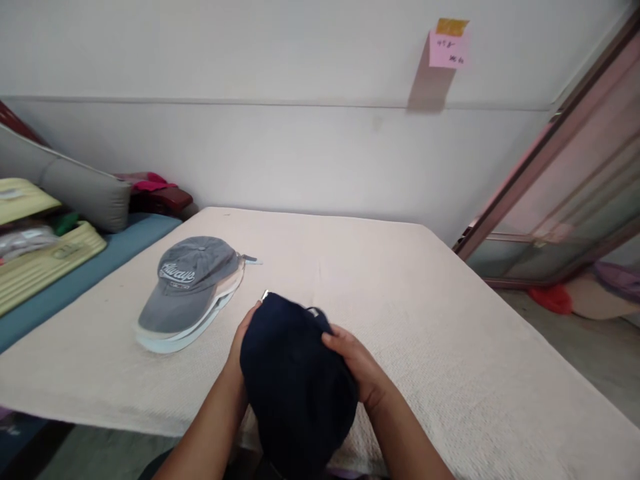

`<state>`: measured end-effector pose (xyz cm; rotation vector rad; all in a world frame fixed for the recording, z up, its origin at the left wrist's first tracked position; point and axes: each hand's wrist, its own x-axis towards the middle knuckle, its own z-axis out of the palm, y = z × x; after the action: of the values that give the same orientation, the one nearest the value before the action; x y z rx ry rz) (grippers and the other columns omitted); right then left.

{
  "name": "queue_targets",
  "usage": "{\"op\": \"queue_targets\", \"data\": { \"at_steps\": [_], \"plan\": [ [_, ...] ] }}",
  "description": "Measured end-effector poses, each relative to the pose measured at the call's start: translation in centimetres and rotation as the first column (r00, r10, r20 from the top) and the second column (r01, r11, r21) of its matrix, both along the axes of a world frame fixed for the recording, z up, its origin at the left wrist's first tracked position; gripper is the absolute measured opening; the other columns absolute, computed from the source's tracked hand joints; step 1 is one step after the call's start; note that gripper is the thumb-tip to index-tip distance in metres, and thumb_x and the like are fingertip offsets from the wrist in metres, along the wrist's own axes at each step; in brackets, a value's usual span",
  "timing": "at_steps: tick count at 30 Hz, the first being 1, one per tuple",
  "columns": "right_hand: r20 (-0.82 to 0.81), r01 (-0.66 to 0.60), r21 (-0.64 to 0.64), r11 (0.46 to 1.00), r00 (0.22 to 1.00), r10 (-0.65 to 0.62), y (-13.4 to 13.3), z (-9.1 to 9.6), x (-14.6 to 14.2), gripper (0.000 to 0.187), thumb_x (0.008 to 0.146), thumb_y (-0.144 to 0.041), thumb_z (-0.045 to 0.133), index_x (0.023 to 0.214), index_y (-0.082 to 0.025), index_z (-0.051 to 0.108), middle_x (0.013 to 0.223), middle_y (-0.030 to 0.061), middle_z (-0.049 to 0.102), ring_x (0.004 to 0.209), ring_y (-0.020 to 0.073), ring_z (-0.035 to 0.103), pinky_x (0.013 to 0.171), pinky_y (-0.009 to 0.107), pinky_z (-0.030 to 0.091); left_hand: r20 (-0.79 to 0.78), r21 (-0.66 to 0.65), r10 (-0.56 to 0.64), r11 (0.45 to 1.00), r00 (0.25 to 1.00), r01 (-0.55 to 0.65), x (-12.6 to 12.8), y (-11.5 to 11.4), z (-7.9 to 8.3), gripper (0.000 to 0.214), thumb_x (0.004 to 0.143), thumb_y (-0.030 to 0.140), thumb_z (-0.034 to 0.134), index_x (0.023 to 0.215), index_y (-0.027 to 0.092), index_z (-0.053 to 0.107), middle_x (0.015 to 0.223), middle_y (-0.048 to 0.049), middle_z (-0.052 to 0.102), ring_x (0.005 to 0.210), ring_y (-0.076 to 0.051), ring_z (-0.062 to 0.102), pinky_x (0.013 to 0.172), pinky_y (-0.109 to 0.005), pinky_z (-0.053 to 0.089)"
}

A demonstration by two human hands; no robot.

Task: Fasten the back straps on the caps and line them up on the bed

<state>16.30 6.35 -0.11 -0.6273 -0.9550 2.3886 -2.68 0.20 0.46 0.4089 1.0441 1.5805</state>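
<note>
L hand [237,347] & R hand [359,363] grip navy cap [297,373] — L mostly hidden behind it, brim unclear.

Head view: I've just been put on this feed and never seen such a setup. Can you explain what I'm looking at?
There is no robot here: these are a person's bare hands, seen from one camera worn on their head, looking forward and down. The left hand and right hand hold a dark blue cap between them, near the table's close edge. On the pale, cloth-covered table, toward the left, a grey cap reading "Always" sits on top of paler headwear.
</note>
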Motion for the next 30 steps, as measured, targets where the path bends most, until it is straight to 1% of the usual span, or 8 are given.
{"op": "queue_targets", "data": {
  "at_steps": [5, 8, 12, 14, 17, 19, 24, 30],
  "plan": [
    [-0.021, 0.419, -0.157, 0.894, 0.904, -0.427, 1.9, 0.2, 0.2, 0.023, 0.073, -0.026, 0.072, 0.095, -0.023, 0.066, 0.089, 0.0016, 0.073, 0.077, 0.0167, 0.068, 0.081, 0.032, 0.052, 0.210, 0.042, -0.113, 0.993, 0.971, 0.107, 1.0, -2.2, -0.6, 0.039, 0.083, 0.049, 0.054, 0.096, 0.016, 0.069, 0.090, -0.0087, 0.073, 0.090, -0.025, 0.066, 0.083, -0.035, 0.046],
    [-0.012, 0.410, -0.272, 0.871, 0.903, -0.429, 2.3, 0.6, 0.4, 0.021, 0.074, -0.029, 0.070, 0.094, -0.023, 0.067, 0.086, 0.0031, 0.074, 0.081, 0.0217, 0.069, 0.085, 0.039, 0.052, 0.243, -0.034, -0.126, 0.990, 0.962, 0.138, 2.2, -4.9, -2.2, 0.039, 0.085, 0.049, 0.052, 0.092, 0.015, 0.070, 0.090, -0.0097, 0.073, 0.088, -0.023, 0.066, 0.076, -0.030, 0.046],
    [-0.021, 0.255, -0.348, 0.902, 0.960, -0.279, 2.3, 1.1, 0.6, 0.029, 0.077, -0.043, 0.063, 0.089, -0.017, 0.070, 0.085, 0.0097, 0.074, 0.092, 0.0297, 0.067, 0.085, 0.044, 0.051, 0.267, -0.023, -0.113, 0.992, 0.957, 0.124, 5.1, -8.6, -4.4, 0.023, 0.081, 0.034, 0.062, 0.095, 0.017, 0.070, 0.094, -0.0093, 0.073, 0.089, -0.025, 0.067, 0.075, -0.032, 0.047],
    [0.007, 0.243, -0.303, 0.922, 0.967, -0.253, 2.3, 0.9, 0.5, 0.033, 0.076, -0.046, 0.063, 0.088, -0.016, 0.070, 0.086, 0.0108, 0.073, 0.092, 0.0305, 0.067, 0.083, 0.043, 0.052, 0.313, -0.006, -0.111, 0.993, 0.943, 0.119, 6.3, -10.0, -5.0, 0.022, 0.074, 0.025, 0.070, 0.095, 0.018, 0.071, 0.093, -0.0090, 0.074, 0.091, -0.027, 0.067, 0.078, -0.035, 0.048],
    [0.108, 0.399, -0.105, 0.911, 0.915, -0.388, 2.6, 0.2, 0.4, 0.023, 0.072, -0.038, 0.071, 0.083, -0.018, 0.068, 0.079, 0.0053, 0.072, 0.079, 0.0230, 0.067, 0.072, 0.033, 0.054, 0.355, -0.072, 0.036, 0.997, 0.934, -0.011, 6.3, -11.2, -4.7, 0.026, 0.067, 0.023, 0.076, 0.093, 0.019, 0.071, 0.091, -0.0083, 0.075, 0.094, -0.029, 0.067, 0.084, -0.037, 0.049],
    [0.160, 0.464, 0.008, 0.886, 0.874, -0.460, 2.9, -0.5, 0.3, 0.019, 0.070, -0.035, 0.074, 0.073, -0.019, 0.064, 0.067, 0.0010, 0.067, 0.065, 0.0172, 0.063, 0.061, 0.027, 0.051, 0.302, -0.138, 0.172, 0.981, 0.938, -0.135, 4.8, -11.4, -3.9, 0.029, 0.070, 0.025, 0.074, 0.099, 0.019, 0.070, 0.097, -0.0081, 0.074, 0.096, -0.028, 0.067, 0.085, -0.038, 0.050],
    [0.295, 0.299, 0.044, 0.953, 0.908, -0.298, 3.1, -1.4, -0.2, 0.021, 0.076, -0.036, 0.068, 0.074, -0.016, 0.059, 0.067, 0.0033, 0.065, 0.058, 0.0150, 0.060, 0.056, 0.027, 0.048, -0.017, -0.268, 0.354, 0.900, 0.935, -0.345, -1.8, -9.7, -0.2, 0.030, 0.070, 0.019, 0.075, 0.099, 0.016, 0.068, 0.094, -0.0096, 0.075, 0.085, -0.025, 0.070, 0.078, -0.033, 0.055],
    [0.316, 0.293, 0.091, 0.952, 0.898, -0.307, 2.8, -1.2, -1.6, 0.020, 0.080, -0.034, 0.056, 0.075, -0.015, 0.059, 0.072, 0.0076, 0.065, 0.064, 0.0156, 0.062, 0.056, 0.025, 0.045, -0.236, -0.018, 0.323, 0.941, 0.916, -0.337, -8.7, -4.0, 7.5, 0.030, 0.071, 0.018, 0.073, 0.099, 0.012, 0.067, 0.083, -0.0094, 0.075, 0.071, -0.022, 0.071, 0.065, -0.029, 0.057]
  ]
}}
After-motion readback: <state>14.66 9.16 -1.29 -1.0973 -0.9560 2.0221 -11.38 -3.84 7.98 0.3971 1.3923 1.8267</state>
